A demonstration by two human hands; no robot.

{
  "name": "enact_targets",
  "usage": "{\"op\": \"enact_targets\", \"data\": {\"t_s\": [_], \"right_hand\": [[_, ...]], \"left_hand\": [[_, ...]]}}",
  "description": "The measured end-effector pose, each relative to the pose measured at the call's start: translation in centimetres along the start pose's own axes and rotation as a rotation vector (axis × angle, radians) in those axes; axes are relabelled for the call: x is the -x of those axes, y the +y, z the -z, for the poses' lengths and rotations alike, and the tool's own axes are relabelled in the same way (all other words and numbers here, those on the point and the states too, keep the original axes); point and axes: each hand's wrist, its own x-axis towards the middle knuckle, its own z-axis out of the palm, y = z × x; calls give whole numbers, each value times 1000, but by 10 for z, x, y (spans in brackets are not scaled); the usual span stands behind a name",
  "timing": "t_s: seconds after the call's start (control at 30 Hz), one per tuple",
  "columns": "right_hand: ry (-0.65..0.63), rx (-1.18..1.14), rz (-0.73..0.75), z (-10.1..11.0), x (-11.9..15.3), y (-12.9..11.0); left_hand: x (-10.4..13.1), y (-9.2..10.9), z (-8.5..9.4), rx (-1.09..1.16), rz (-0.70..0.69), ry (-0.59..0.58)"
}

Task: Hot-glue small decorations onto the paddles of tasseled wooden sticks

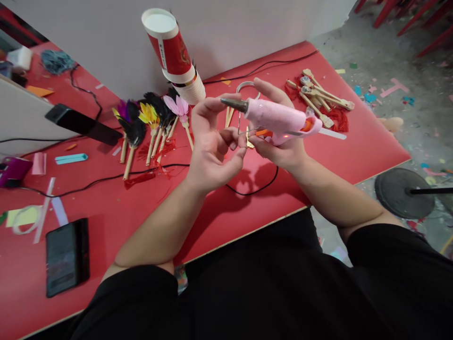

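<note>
A pink glue gun (279,118) with a dark metal nozzle pointing left and a small lit orange light rests in my right hand (286,146). My left hand (212,146) is beside it, thumb and fingertips brought together below the nozzle; whatever they pinch is too small to make out. A thin wire stand and a small yellowish piece (249,141) show between the hands. Behind my left hand lie wooden sticks topped with a pink feather flower (179,109), yellow feathers (149,115) and black feathers (135,130).
Stacked paper cups (173,52) stand at the back by the wall. More sticks with red tassels (325,97) lie at the right. A phone (67,257), paper strips (44,210) and a black box-like object (83,125) are at the left. Black cables cross the red table (116,212).
</note>
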Motion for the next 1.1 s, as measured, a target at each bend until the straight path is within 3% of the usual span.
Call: {"op": "enact_targets", "data": {"t_s": [0.1,0.23,0.43,0.67,0.8,0.97,1.1], "right_hand": [[12,-73,-76,-2,-3,1],[19,-98,-143,-4,-3,0],[-3,-129,-136,-5,-1,-3],[14,-121,-98,-7,0,-2],[-14,-84,-103,-3,4,6],[-2,-28,48,0,1,18],[-14,73,102,3,0,16]], "left_hand": [[2,5,-6,32,70,78],[5,8,-7,9,99,78],[4,5,-4,40,73,20],[6,14,-10,4,123,103],[3,3,-3,-10,48,47],[-5,-30,15,-27,-245,-94],[-6,-31,20,-130,-210,-113]]}}
